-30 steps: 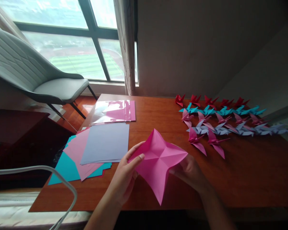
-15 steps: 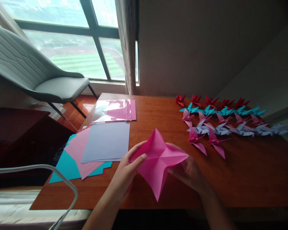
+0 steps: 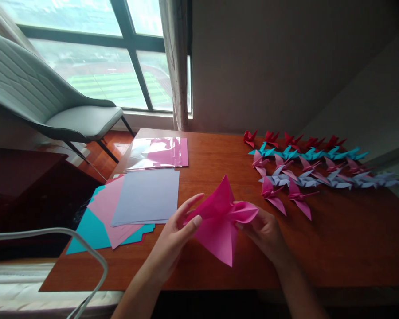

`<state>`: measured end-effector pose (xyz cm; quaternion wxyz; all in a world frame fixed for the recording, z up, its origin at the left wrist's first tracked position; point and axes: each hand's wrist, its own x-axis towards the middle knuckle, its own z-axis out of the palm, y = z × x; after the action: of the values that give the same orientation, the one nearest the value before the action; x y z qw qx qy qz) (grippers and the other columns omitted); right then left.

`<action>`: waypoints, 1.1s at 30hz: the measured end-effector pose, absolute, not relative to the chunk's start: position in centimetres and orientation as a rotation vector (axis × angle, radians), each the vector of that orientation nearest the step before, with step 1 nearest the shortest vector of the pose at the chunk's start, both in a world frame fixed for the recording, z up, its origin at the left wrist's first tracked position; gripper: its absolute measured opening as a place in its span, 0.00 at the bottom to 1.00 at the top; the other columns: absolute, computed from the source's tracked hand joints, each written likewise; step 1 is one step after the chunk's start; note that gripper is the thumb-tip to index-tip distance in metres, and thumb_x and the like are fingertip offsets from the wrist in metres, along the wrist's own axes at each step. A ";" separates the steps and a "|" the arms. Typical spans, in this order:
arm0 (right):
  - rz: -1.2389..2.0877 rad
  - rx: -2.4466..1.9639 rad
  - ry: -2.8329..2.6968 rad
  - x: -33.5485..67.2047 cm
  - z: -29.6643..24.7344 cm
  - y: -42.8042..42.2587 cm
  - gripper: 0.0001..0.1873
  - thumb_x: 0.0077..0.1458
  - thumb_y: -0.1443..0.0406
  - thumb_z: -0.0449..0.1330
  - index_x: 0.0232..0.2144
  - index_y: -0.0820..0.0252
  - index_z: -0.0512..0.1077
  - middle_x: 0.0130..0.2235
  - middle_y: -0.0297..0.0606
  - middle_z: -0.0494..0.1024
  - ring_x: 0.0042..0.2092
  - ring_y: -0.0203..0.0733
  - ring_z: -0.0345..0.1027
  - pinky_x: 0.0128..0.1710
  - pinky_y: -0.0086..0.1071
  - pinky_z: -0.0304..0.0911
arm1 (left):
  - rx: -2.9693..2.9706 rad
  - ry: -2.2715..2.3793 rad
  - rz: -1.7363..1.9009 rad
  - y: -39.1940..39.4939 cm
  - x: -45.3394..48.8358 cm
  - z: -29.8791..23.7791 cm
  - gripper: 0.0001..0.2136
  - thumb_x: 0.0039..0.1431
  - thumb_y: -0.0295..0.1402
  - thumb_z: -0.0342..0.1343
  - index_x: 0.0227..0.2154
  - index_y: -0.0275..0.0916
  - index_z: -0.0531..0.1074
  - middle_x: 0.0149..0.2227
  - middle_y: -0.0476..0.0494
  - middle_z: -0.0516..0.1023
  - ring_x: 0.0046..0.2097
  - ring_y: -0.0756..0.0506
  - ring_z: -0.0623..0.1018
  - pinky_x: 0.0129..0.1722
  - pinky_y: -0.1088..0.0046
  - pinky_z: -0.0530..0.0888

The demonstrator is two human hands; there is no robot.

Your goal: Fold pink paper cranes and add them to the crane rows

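Observation:
A bright pink sheet of origami paper (image 3: 217, 226), creased and partly folded into a pointed star-like shape, is held up over the table's front part. At its left corner, my left hand (image 3: 177, 230) has the thumb on the near face; the index finger is lifted off, and the other fingers are largely hidden. My right hand (image 3: 261, 232) pinches the right side, where the paper is drawn together into a narrow flap. Two deep pink folded cranes (image 3: 271, 195) sit on the table just beyond my right hand.
Several rows of cranes in red, turquoise (image 3: 287, 153), light pink and lavender (image 3: 307, 178) stand at the right. Left lie lavender sheets (image 3: 148, 195), pink sheets (image 3: 106, 204), turquoise sheets (image 3: 89, 235) and a clear packet of paper (image 3: 156, 153). A white cable (image 3: 96, 257) arches near the table's left edge.
The right side of the paper has been squeezed into a narrower flap by my right hand. Its bottom point has swung right and up. The left index finger has lifted away.

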<state>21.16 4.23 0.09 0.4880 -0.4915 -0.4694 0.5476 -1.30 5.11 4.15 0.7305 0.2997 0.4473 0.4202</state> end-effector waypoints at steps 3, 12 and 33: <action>1.314 -1.206 -1.114 21.1 0.2 4.3 0.18 0.49 0.58 0.73 0.43 0.56 0.81 0.50 0.42 0.82 0.53 0.52 0.75 0.54 0.41 0.71 | 0.723 0.929 0.952 4.5 -1.4 4.3 0.33 0.50 0.41 0.71 0.60 0.46 0.71 0.58 0.35 0.77 0.54 0.34 0.79 0.48 0.66 0.77; 1.319 -1.197 -1.080 21.2 0.6 4.5 0.19 0.48 0.55 0.73 0.41 0.55 0.81 0.49 0.43 0.83 0.52 0.53 0.76 0.53 0.42 0.71 | 0.806 0.655 0.786 4.4 -2.4 3.2 0.38 0.52 0.33 0.70 0.66 0.46 0.64 0.57 0.32 0.76 0.58 0.33 0.77 0.56 0.57 0.74; 1.436 -1.156 -1.147 21.3 0.3 4.2 0.21 0.51 0.58 0.72 0.48 0.54 0.79 0.50 0.40 0.82 0.54 0.52 0.75 0.52 0.39 0.72 | 0.916 0.763 0.909 3.8 -0.3 1.9 0.26 0.57 0.31 0.67 0.59 0.44 0.68 0.53 0.38 0.79 0.52 0.39 0.80 0.49 0.68 0.77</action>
<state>21.26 4.19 0.27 0.4665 -0.4709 -0.4674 0.5849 -0.30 3.84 1.89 0.7320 0.4164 0.3467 0.4130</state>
